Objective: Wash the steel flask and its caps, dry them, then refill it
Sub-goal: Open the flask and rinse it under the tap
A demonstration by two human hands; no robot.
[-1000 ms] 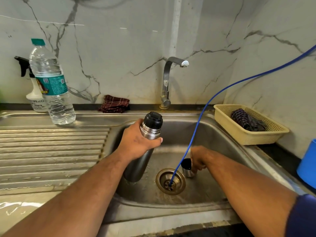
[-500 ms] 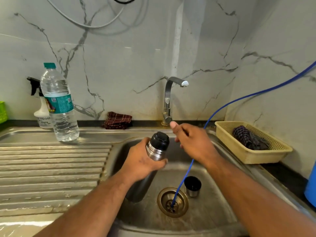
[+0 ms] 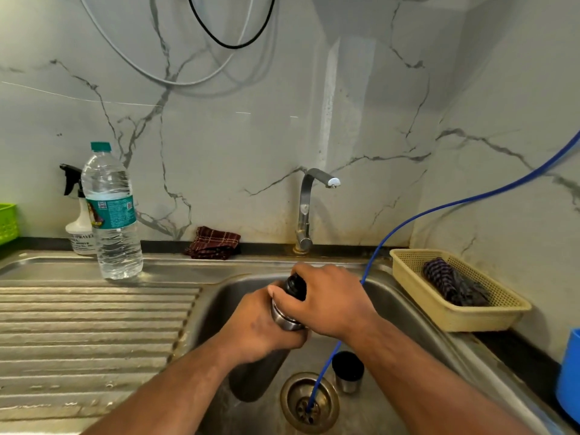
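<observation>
- Steel flask point(image 3: 284, 320) is held tilted over the sink basin point(image 3: 405, 312), its lower body dipping towards the drain point(image 3: 309, 401).
- Left hand point(image 3: 257, 331) is wrapped around the flask just below its neck, fingers closed on the steel.
- Right hand point(image 3: 329, 299) is clamped over the black inner cap point(image 3: 295, 285) at the flask's top; most of the cap is hidden under the fingers.
- Steel outer cap point(image 3: 347, 372) stands mouth-up on the basin floor, just right of the drain.
- Blue hose point(image 3: 408, 219) arcs in from the right wall and ends in the drain.
- Tap point(image 3: 306, 208) stands behind the basin; no water shows at its spout.
- Left of the basin, on the draining board point(image 3: 88, 324): clear water bottle point(image 3: 111, 215), with a white spray bottle point(image 3: 80, 226) just behind it.
- Folded dark red cloth point(image 3: 213, 243) lies behind the basin, left of the tap.
- Right of the basin: yellow basket point(image 3: 470, 318) with a dark striped cloth point(image 3: 452, 284) inside.
</observation>
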